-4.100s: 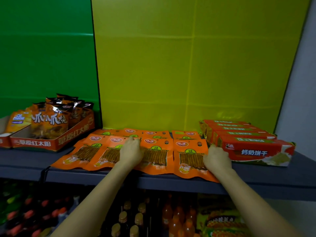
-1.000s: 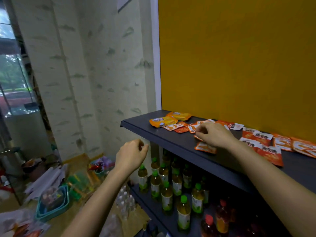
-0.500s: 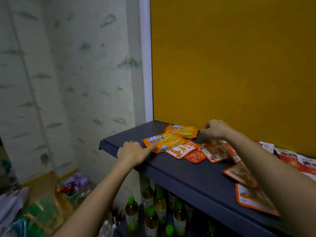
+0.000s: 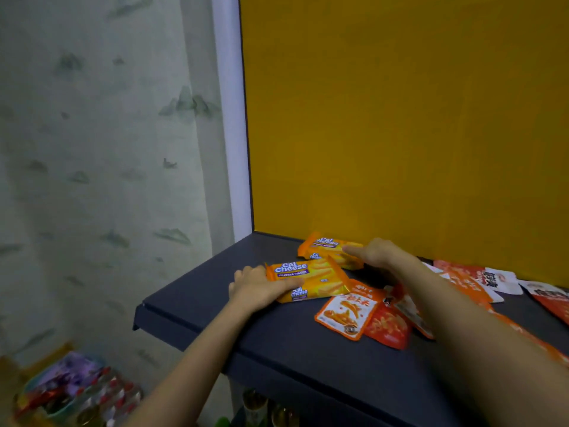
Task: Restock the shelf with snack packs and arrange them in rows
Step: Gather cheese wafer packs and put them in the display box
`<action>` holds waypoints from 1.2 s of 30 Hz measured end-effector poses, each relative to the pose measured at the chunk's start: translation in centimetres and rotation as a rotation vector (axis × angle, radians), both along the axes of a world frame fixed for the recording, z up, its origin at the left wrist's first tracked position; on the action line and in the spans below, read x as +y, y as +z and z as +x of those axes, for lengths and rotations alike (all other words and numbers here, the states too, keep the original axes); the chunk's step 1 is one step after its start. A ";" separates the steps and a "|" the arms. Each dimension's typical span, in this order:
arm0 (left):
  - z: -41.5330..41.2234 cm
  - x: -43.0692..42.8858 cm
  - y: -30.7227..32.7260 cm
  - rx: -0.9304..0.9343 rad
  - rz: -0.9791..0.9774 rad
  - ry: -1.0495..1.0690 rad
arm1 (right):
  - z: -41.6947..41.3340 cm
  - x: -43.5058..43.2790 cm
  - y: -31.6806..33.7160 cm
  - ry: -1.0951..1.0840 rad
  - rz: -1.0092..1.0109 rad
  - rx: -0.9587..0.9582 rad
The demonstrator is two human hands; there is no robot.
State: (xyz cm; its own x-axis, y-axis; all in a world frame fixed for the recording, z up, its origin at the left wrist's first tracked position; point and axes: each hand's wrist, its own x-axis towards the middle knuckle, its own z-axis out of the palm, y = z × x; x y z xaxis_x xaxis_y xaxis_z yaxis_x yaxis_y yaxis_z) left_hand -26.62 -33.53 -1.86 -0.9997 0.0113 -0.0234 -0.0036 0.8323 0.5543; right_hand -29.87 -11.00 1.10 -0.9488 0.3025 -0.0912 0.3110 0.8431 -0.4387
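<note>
the dark grey shelf [image 4: 277,349] holds flat orange and red sachets [image 4: 348,315] and two yellow cal cheese wafer packs: my left hand [image 4: 258,288], which only touched it with a fingertip half a second ago, now clasps the end of the near pack [image 4: 317,278], while my right hand [image 4: 374,252] rests straight fingers on the far pack [image 4: 323,245].

Both forearms reaching forward, left hand [image 4: 261,288] fingers [image 4: 244,274] curled, thumb extended, right hand [image 4: 377,254] palm down, forefinger outstretched
</note>
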 end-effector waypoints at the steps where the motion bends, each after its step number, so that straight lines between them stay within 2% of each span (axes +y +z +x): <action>1: -0.7 0.0 0.1 -0.013 -0.001 -0.015 | -0.5 -0.3 0.0 -0.025 -0.012 0.000; 5: -2.6 0.4 0.5 -0.063 0.004 -0.094 | -2.2 -1.5 -0.7 -0.131 -0.056 -0.006; 11: -4.9 0.3 0.1 -0.201 0.304 -0.258 | -3.6 -2.8 -1.1 -0.251 -0.090 0.015; 16: -5.7 0.3 0.0 -0.256 0.520 -0.341 | -4.9 -3.3 -0.7 -0.279 -0.212 0.009; 21: -6.2 -0.3 -0.3 -0.259 0.607 -0.400 | -5.1 -4.2 -0.6 -0.282 -0.311 -0.015; 25: -7.1 -2.5 0.1 -0.239 0.685 -0.416 | -5.6 -3.9 -1.2 -0.311 -0.219 0.021; 32: -9.3 -6.8 -0.2 -0.277 0.860 -0.337 | -5.7 -4.0 -1.5 -0.327 -0.114 -0.042; 34: -9.4 -7.4 -0.3 -0.259 0.890 -0.337 | -5.5 -4.1 -1.7 -0.365 -0.114 0.008; 36: -9.4 -7.9 -0.3 -0.241 0.930 -0.345 | -5.2 -4.1 -1.8 -0.404 -0.161 0.135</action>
State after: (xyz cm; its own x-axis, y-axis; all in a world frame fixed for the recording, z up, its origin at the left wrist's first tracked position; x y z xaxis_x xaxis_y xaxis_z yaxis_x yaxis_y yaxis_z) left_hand -36.06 -41.39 -2.19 -0.9082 0.4144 -0.0588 -0.0420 0.0496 0.9979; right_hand -35.02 -15.10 -0.70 -0.7642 0.6429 -0.0512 0.5319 0.5834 -0.6138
